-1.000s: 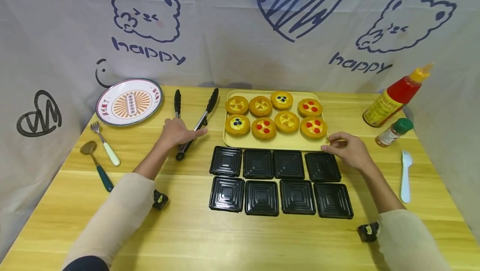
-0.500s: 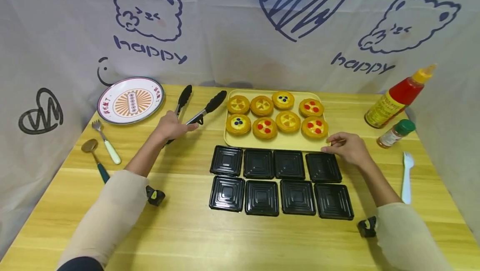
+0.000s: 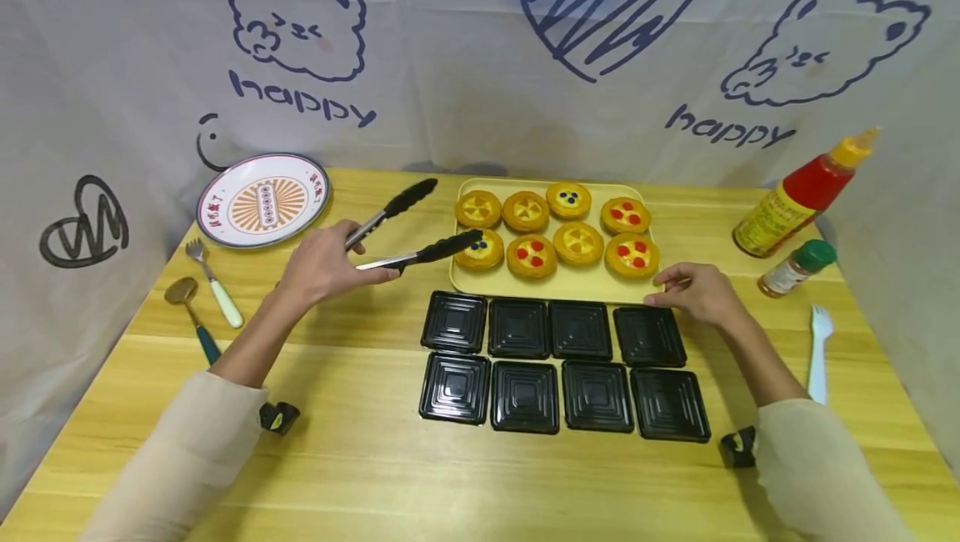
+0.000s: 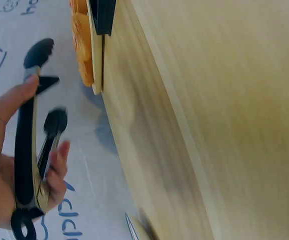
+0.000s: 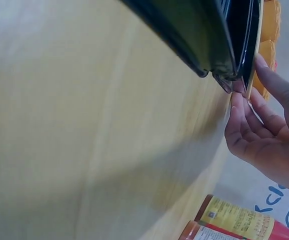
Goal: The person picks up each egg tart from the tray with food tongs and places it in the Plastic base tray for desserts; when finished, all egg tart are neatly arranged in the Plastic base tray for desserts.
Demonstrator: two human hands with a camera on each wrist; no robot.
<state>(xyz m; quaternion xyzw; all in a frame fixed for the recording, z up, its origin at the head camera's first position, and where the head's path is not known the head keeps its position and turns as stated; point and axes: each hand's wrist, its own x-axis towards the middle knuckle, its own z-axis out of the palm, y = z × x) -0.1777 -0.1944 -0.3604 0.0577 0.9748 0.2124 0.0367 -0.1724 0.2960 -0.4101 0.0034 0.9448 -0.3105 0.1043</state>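
Note:
My left hand (image 3: 322, 267) grips a pair of metal tongs (image 3: 448, 246) with black ends. The tongs are spread, pointing right, and one tip overlaps a blueberry-topped tart (image 3: 480, 252) in the head view. In the left wrist view the thumb lies along one arm of the tongs (image 4: 25, 145) and the fingers curl round the other. My right hand (image 3: 701, 296) pinches the near right corner of a pale yellow tray (image 3: 555, 290), its thumb above the rim in the right wrist view. Several round tarts (image 3: 531, 257) with fruit toppings sit on the tray in two rows.
Two rows of black square plastic trays (image 3: 525, 396) lie before the yellow tray. A plate (image 3: 217, 221), fork (image 3: 225, 304) and spoon (image 3: 180, 292) are at the left. A sauce bottle (image 3: 787, 208), spice jar (image 3: 795, 267) and pale fork (image 3: 819, 350) lie at the right.
My left hand has picked up the tongs from the table and turned them so the tips swing right, towards the tarts. The right hand stays at the tray corner.

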